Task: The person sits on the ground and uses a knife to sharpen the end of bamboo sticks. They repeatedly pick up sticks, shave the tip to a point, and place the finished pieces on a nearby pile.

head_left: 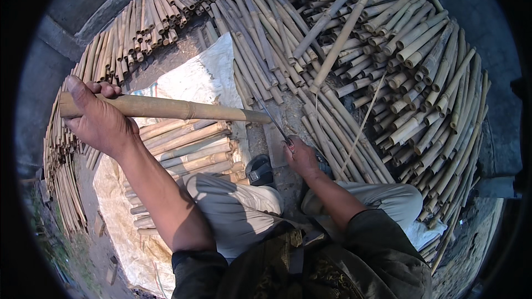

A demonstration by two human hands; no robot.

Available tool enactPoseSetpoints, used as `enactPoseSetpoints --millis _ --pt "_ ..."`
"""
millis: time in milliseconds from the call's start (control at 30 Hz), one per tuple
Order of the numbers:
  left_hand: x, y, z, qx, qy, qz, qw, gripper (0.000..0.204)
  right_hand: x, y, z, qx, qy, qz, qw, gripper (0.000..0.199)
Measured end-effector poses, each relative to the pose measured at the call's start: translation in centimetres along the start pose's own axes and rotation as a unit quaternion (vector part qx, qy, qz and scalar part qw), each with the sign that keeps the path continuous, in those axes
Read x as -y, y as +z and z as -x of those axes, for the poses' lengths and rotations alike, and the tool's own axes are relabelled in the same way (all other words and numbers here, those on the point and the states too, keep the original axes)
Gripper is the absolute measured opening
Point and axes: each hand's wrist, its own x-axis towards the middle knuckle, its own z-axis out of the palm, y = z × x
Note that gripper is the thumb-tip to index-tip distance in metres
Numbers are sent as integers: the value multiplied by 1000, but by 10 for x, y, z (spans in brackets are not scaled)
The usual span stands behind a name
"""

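My left hand (105, 112) is wrapped round the thick near-left end of a bamboo pole (166, 108), which it holds out roughly level in front of me. The pole's narrower end reaches rightward past the middle of the view. In my right hand (302, 156) is a thin, dark tool with a long narrow blade (275, 122), probably a knife. Its blade slants up and left to the pole's right end; whether the two touch I cannot tell. Below the pole, several cut bamboo lengths (191, 147) lie stacked on a white woven sheet (194, 72).
A tall bamboo pile (410, 50) fills the right side, and more poles (266, 33) lie at the far middle. Bundles of bamboo (127, 39) lean by the wall at the far left. A single long pole (344, 33) slants across the pile. My sandalled foot (259, 170) rests between.
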Motion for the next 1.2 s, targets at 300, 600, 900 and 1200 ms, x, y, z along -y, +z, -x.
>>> enactPoseSetpoints --millis 300,600,900,1200 --pt "-1 -2 3 -15 -5 -6 1000 33 -19 13 -9 215 353 -251 875 30" --pt "3 7 0 22 7 6 1000 32 3 -2 -7 -99 -55 -91 989 31" --pt "4 24 6 79 2 43 996 30 -17 -3 -18 219 341 -202 892 34" --pt "37 53 -20 100 7 40 994 31 -6 -2 -17 -11 28 -2 1000 32"
